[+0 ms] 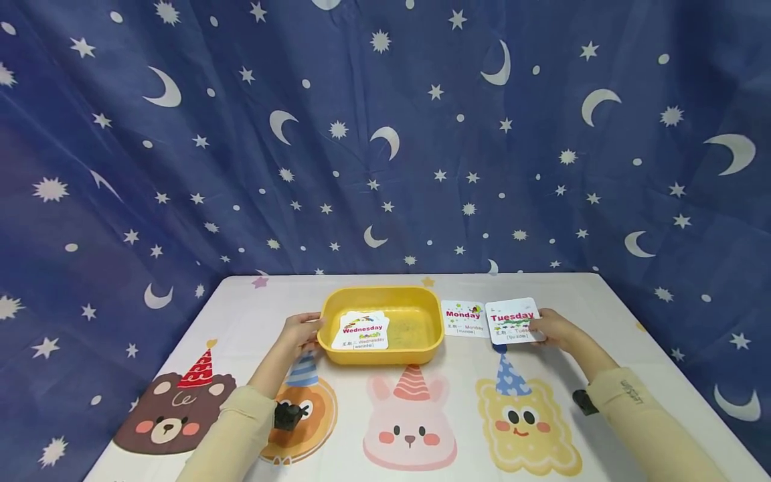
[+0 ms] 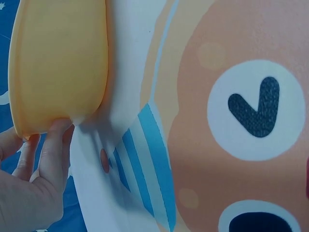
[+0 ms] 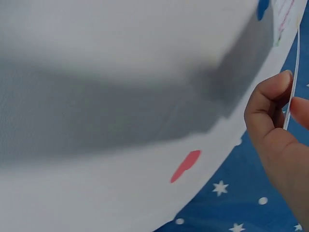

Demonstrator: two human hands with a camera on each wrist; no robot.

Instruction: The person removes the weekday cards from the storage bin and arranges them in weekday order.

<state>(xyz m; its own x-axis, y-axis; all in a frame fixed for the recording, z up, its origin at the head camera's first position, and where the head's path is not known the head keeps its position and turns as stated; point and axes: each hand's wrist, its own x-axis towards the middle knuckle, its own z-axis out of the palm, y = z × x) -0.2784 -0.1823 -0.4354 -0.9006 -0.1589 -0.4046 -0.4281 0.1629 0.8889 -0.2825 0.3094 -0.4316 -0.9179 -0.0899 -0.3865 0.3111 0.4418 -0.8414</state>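
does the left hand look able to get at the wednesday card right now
Probably yes: the Wednesday card lies face up near the left end of the yellow tray, nothing covering it. The left hand holds that end, so it would likely need to let go first.

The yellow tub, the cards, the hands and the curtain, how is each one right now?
Yellow tub, upright, open on top, gripped at its left end.
Wednesday card, face up inside the tub.
Monday card, face up on the table, beside the tub.
Tuesday card, pinched near its edge, printed side showing.
Left hand, gripping the tub.
Right hand, pinching the Tuesday card.
Curtain, hanging behind the table.
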